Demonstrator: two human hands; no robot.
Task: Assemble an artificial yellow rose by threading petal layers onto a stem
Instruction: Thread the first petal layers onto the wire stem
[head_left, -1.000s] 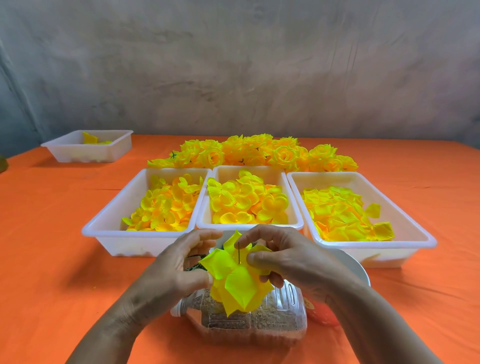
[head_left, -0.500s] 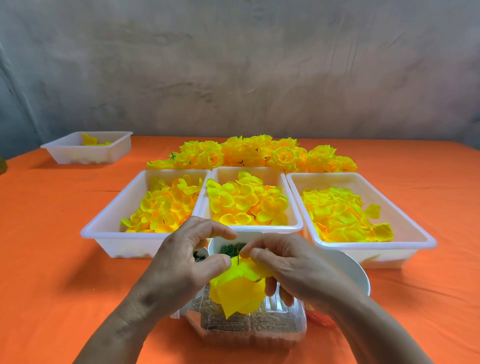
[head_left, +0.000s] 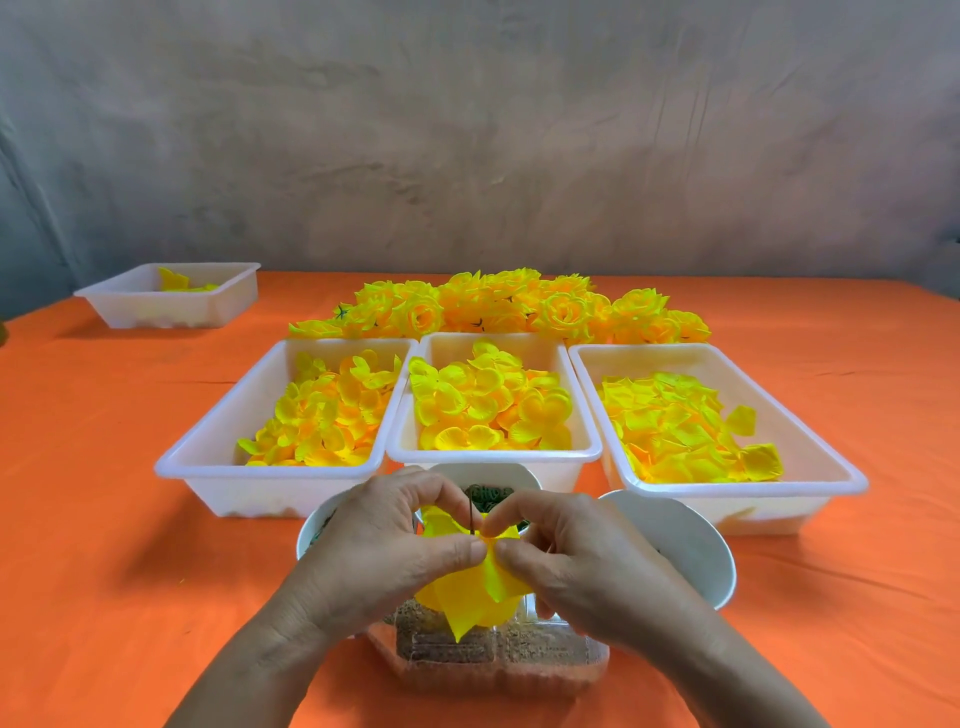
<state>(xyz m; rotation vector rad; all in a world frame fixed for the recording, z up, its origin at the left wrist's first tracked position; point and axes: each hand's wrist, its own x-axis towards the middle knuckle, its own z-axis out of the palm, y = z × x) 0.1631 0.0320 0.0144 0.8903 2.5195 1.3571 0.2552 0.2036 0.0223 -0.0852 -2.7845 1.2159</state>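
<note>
Petal layers (head_left: 480, 587) pinched on the stem (head_left: 470, 514) by left hand (head_left: 384, 540); right hand (head_left: 566, 561) likewise

Craft workbench: sorted petal trays (head_left: 727, 488), finished roses (head_left: 498, 306), orange tablecloth (head_left: 104, 467)

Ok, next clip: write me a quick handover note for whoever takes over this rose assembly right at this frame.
Left hand and right hand: both pinch the yellow fabric petal layers at their centre, above a clear plastic bottle with brown filling.
The thin dark wire stem pokes up through the layers between the fingertips.
Done: petal layers are on the stem; finished yellow roses are piled at the back.
Left: probably seat this layer, then add more from the three white plastic trays.
</note>
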